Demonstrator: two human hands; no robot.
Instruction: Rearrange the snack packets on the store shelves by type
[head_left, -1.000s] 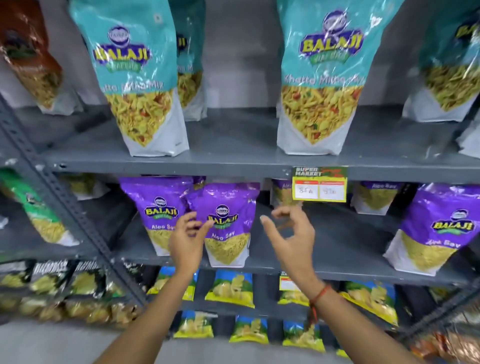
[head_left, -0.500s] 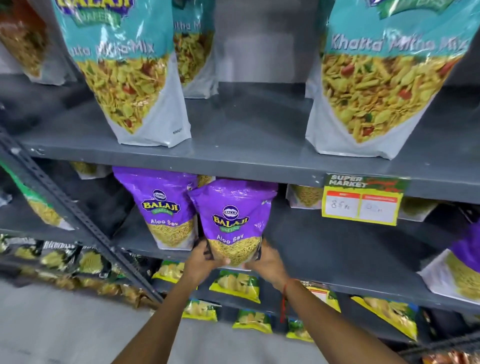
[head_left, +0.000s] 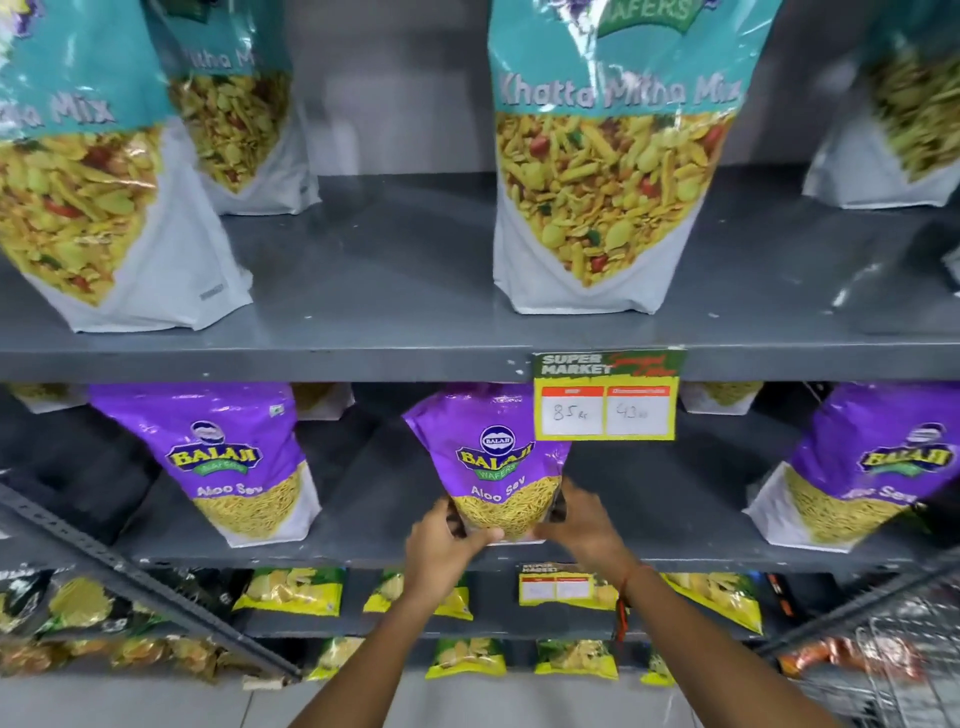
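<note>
A purple Aloo Sev packet (head_left: 485, 457) stands upright in the middle of the second grey shelf (head_left: 363, 551). My left hand (head_left: 441, 545) grips its lower left corner and my right hand (head_left: 582, 525) grips its lower right corner. Two more purple Aloo Sev packets stand on the same shelf, one at the left (head_left: 223, 457) and one at the far right (head_left: 862, 467). On the shelf above stand teal Khatta Mitha Mix packets, one at centre right (head_left: 608, 171), others at the left (head_left: 88, 171).
A price tag (head_left: 608, 397) hangs from the upper shelf's front edge (head_left: 311, 358), just right of the held packet. Yellow-green chip packets (head_left: 291, 590) fill the lower shelves. A slanted metal upright (head_left: 130, 571) crosses the lower left. A wire basket (head_left: 893, 660) sits at the lower right.
Both hands closed on the purple packet's lower corners and slid it right, away from the left purple packet it stood against. The camera moved closer to the shelves.
</note>
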